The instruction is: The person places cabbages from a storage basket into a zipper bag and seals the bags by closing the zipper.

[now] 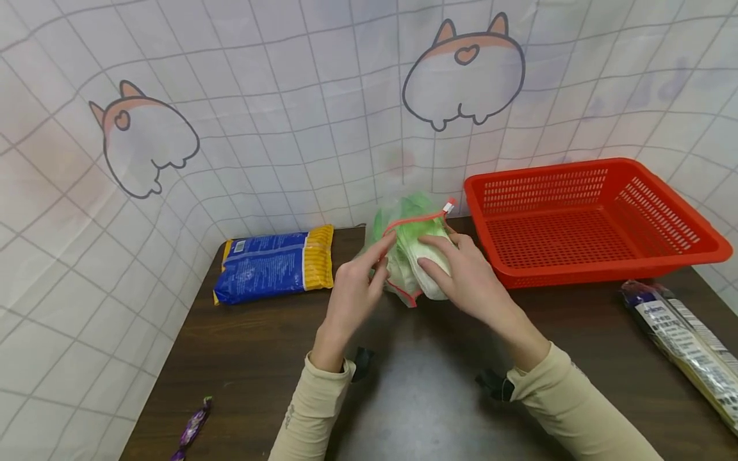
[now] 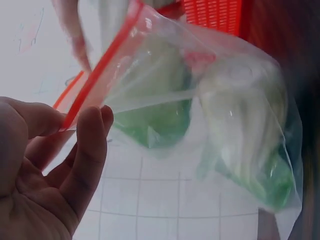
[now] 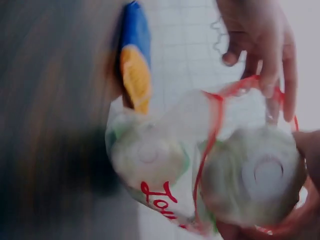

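Observation:
In the head view, my left hand [image 1: 352, 294] is at the left side of the mouth of a clear zip bag [image 1: 415, 298] with a red-orange edge. The left wrist view has thumb and fingers pinching the red edge strip [image 2: 102, 67]. My right hand [image 1: 475, 278] grips a napa cabbage [image 1: 429, 286], white at the base and green at the leaves, its leafy part within the bag's mouth. Another napa cabbage [image 3: 150, 155] lies inside the bag, behind the clear film. Red lettering [image 3: 160, 200] marks the bag.
A red perforated basket [image 1: 611, 269] stands at the back right. To the left of the bag lies a blue and yellow package [image 1: 265, 264]. A long clear-wrapped package [image 1: 686, 336] is at the right, and a purple-wrapped candy [image 1: 193, 426] near the front left. Gridded cloth [image 1: 323, 128] hangs behind.

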Action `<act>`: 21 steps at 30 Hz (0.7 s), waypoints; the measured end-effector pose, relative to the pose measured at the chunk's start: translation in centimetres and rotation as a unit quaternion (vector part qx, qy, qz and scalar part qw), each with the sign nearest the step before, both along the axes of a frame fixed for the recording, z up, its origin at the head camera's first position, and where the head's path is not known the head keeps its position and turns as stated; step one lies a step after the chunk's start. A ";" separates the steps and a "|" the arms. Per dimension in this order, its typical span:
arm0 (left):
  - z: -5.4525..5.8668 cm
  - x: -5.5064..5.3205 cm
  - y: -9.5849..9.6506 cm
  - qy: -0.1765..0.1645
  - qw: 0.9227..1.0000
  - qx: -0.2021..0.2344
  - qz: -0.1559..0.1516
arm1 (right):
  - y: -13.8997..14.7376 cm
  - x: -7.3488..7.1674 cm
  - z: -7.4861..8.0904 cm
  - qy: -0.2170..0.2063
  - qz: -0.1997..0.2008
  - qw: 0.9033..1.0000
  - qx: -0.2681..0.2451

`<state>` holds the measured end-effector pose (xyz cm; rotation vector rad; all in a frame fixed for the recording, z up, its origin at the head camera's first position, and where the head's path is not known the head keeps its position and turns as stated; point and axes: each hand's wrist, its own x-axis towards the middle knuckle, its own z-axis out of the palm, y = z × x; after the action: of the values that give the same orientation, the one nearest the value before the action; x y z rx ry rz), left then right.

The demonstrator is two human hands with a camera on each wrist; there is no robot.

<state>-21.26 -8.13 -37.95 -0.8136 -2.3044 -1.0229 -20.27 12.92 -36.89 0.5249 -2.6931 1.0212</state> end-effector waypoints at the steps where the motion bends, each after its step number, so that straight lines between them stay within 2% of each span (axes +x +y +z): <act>1: 0.0 0.0 0.1 -0.005 1.000 -0.003 0.002 | 0.1 -0.1 0.0 -0.020 0.020 0.999 -0.028; 4: -0.2 0.0 0.3 -0.018 1.000 -0.015 0.013 | 0.4 -0.3 -0.1 -0.093 0.082 0.987 -0.098; 6: -0.2 0.0 0.3 -0.021 0.999 -0.021 0.019 | 0.6 -0.2 -0.3 -0.117 0.108 0.980 -0.120; 7: -0.3 0.0 0.4 -0.022 0.999 -0.023 0.021 | 0.7 -0.2 -0.3 -0.116 0.111 0.980 -0.119; 9: -0.2 0.0 0.4 -0.020 0.999 -0.020 0.021 | 0.7 -0.1 -0.5 -0.092 0.098 0.985 -0.105; 12: -0.2 0.0 0.4 -0.020 1.000 -0.013 0.015 | 0.6 -0.1 -0.7 -0.047 0.058 0.993 -0.091; 14: -0.1 0.1 0.4 -0.022 1.000 -0.008 0.009 | 0.3 -0.1 -0.9 -0.044 0.043 0.992 -0.109; 17: -0.1 0.1 0.4 -0.025 1.000 -0.002 0.008 | -0.2 0.1 -1.0 -0.097 0.065 0.976 -0.182; 20: -0.1 0.1 0.3 -0.021 1.000 -0.002 0.018 | -0.8 0.2 -1.2 -0.160 0.103 0.949 -0.251; 21: -0.1 0.0 0.3 -0.018 1.000 -0.002 0.018 | -1.0 0.1 -1.4 -0.157 0.108 0.949 -0.252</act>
<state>-21.21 -7.82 -38.03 -0.7577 -2.3430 -1.0261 -20.15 11.97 -38.26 0.5977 -2.4990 1.9261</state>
